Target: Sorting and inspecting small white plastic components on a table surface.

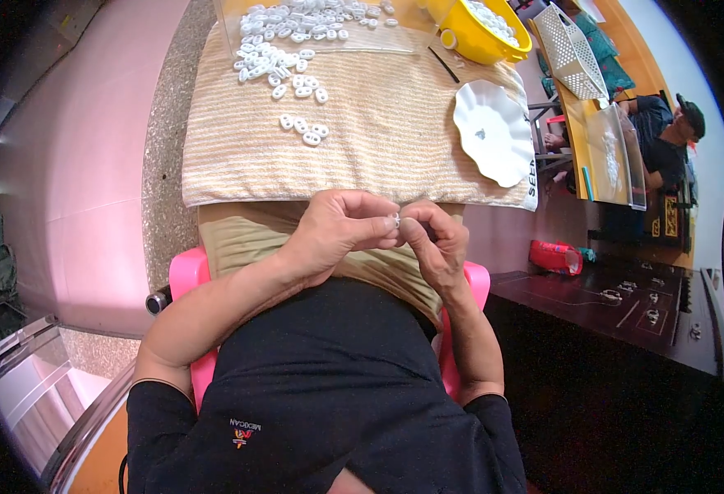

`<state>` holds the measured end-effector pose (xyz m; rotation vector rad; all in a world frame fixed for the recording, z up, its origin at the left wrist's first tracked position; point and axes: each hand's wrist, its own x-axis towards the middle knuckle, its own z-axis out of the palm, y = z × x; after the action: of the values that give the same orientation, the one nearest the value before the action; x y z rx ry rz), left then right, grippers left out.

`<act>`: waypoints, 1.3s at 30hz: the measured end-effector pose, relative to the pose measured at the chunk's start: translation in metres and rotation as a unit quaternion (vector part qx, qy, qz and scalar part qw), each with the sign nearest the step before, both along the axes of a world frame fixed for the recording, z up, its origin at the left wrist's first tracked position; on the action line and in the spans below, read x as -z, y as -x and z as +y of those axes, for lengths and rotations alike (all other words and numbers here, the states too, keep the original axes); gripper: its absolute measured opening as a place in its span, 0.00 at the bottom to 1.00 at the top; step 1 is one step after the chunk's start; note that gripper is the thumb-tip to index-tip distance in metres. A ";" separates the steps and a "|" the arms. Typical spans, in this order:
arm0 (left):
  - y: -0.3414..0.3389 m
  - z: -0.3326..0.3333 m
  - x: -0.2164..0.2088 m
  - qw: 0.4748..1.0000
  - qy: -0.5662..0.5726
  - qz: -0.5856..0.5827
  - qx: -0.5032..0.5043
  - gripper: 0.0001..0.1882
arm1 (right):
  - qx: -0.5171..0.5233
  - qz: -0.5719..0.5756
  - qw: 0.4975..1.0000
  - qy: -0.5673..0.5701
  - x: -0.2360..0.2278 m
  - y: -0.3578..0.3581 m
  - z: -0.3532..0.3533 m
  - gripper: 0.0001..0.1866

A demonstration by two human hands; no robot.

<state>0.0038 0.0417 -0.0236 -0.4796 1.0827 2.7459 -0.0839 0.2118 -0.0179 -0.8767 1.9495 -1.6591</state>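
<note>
My left hand (pixel 337 226) and my right hand (pixel 437 245) meet just off the near edge of the towel, above my lap. Both pinch a small white piece (pixel 395 220) between thumb and fingertips; the fingers cover most of it. On the striped towel (pixel 386 123) beyond them lies a small group of white two-holed plastic pieces (pixel 300 125). Farther back, a larger heap of the same pieces (pixel 271 62) spills out from a clear tray (pixel 415 48). To the right sits a white wavy-edged plate (pixel 506 156) with a few tiny dark bits on it.
A yellow basket (pixel 520 56) of white pieces stands at the back right, with a thin black stick (pixel 443 64) near it. Pink chair arms (pixel 477 284) flank me. At far right another person (pixel 662 132) sits at a table with a clear tray (pixel 605 156).
</note>
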 end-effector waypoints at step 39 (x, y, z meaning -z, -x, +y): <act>-0.003 0.005 -0.001 0.997 0.066 0.052 -0.002 0.12 | -0.022 0.038 0.997 -0.071 -0.005 0.001 -0.002 0.10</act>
<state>0.0065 0.0464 -0.0226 -0.3595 1.2937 2.7408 -0.0851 0.2103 -0.0130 -0.9327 2.0545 -1.4622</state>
